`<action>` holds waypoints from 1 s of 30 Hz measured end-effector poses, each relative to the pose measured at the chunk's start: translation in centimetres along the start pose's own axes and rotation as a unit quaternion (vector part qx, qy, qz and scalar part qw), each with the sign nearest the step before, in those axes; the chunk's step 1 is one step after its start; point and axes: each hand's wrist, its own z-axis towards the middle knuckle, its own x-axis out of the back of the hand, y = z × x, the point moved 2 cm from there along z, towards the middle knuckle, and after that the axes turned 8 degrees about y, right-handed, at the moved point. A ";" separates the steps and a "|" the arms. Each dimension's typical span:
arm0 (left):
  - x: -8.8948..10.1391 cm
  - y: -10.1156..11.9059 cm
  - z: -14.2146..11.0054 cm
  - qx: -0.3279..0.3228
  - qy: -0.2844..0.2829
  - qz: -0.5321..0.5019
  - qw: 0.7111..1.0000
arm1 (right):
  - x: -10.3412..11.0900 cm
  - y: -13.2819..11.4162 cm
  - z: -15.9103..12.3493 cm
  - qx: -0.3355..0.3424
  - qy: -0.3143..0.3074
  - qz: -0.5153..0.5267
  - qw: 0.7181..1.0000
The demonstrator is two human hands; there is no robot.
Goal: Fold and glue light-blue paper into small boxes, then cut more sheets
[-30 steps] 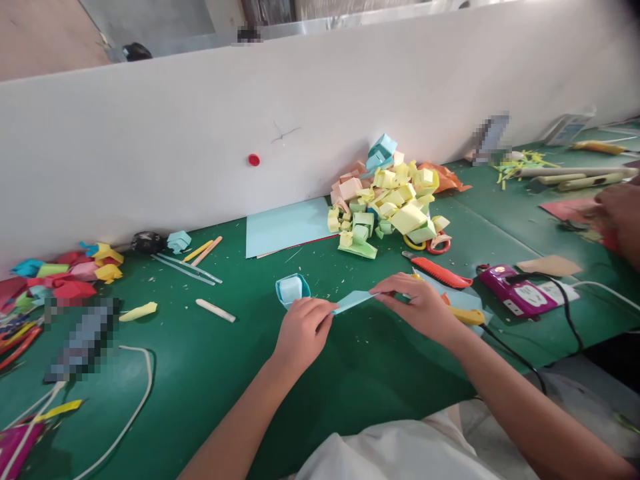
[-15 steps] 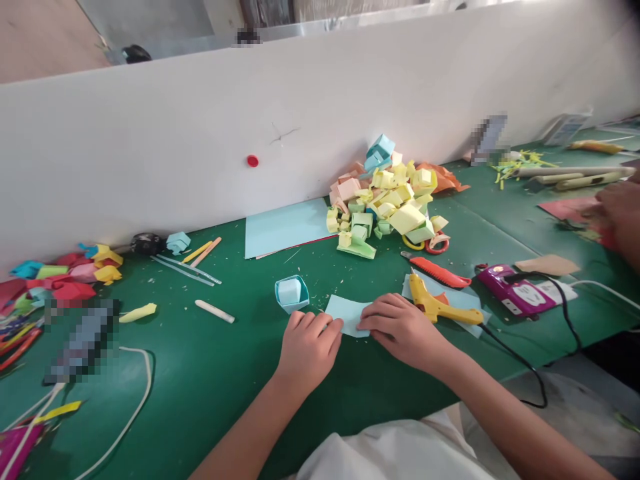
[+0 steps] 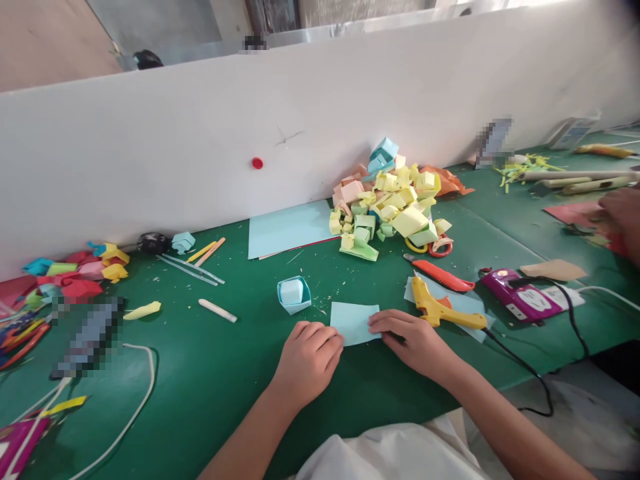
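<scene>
A small piece of light blue paper (image 3: 354, 323) lies between my hands over the green table. My left hand (image 3: 311, 357) is closed on its left edge, fingers curled and pressed together. At the right edge, my right hand (image 3: 413, 339) pinches the same paper between thumb and fingers. Just beyond my left hand stands a folded blue paper cup shape (image 3: 295, 295) with a paler blue piece inside it. To the right of my right hand, a yellow hot glue gun (image 3: 445, 308) rests on another blue sheet (image 3: 413, 292).
A pile of folded yellow, green and pink paper pieces (image 3: 395, 203) leans near the white partition (image 3: 175, 140). A red utility knife (image 3: 445, 275) and a purple power strip (image 3: 520, 293) lie right. A glue stick (image 3: 218, 311) lies left. Another person's hand (image 3: 623, 207) is at far right.
My hands have drawn slightly nearer to me and the paper lies flatter, with more of it showing between them. The view has shifted a little.
</scene>
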 end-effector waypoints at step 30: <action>-1.5 -1.4 -0.9 0.145 0.037 -0.045 0.988 | -1.5 -0.1 2.5 -0.044 -0.038 -0.050 0.997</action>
